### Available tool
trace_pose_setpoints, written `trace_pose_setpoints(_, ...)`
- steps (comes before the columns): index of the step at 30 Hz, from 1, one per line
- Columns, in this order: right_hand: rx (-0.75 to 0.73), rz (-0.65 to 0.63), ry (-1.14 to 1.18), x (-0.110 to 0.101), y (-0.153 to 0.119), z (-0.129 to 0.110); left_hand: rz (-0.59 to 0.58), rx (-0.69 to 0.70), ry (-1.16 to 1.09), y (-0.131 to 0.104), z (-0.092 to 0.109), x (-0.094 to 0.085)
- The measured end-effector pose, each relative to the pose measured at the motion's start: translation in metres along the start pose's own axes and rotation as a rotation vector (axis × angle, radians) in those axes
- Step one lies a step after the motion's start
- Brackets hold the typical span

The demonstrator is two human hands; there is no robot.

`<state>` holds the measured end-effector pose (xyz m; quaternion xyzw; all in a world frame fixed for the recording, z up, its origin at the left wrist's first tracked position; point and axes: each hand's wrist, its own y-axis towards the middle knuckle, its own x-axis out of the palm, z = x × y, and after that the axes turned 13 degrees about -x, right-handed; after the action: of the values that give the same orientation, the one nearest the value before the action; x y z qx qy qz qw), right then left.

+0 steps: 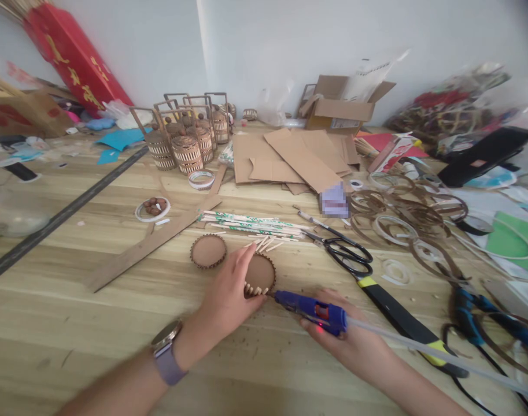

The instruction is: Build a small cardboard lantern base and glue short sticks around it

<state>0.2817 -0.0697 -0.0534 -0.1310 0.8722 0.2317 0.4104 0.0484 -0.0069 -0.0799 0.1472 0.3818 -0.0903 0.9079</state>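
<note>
My left hand (226,292), with a watch on the wrist, grips the near left side of a round brown cardboard base (262,270), its thumb at the front edge. Short pale sticks (255,289) stand along the near part of the base's toothed rim. My right hand (354,344) is wrapped round a blue hot glue gun (302,306) with a long clear glue stick out of its back. The gun's nozzle points at the rim, close to my left thumb. A second cardboard base (208,251) lies just left, without sticks. Loose cut sticks (268,242) lie behind the held base.
Paper-wrapped chopsticks (250,222) lie beyond the bases. Black-handled scissors (348,254) and a black-and-yellow tool (398,312) lie right, near brown strip rings (437,254) and pliers (467,315). Small lidded baskets (188,151) and cardboard sheets (285,159) stand or lie at the back.
</note>
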Motion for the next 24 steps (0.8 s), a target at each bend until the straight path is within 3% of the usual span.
trace_pose_setpoints(12,0.019,0.001,-0.004,0.0018,-0.0022,0.0008,0.001,0.013,-0.006,0.0007,0.0007,-0.0014)
trace_pose_setpoints(20,-0.061,0.068,-0.041,0.0019,-0.0011,-0.0009,-0.014,-0.002,-0.001,0.0002,0.0009,-0.0018)
trace_pose_setpoints(24,0.023,0.1,-0.015,-0.0011,0.0024,-0.002,-0.028,-0.004,-0.012,0.0001,0.0014,-0.0028)
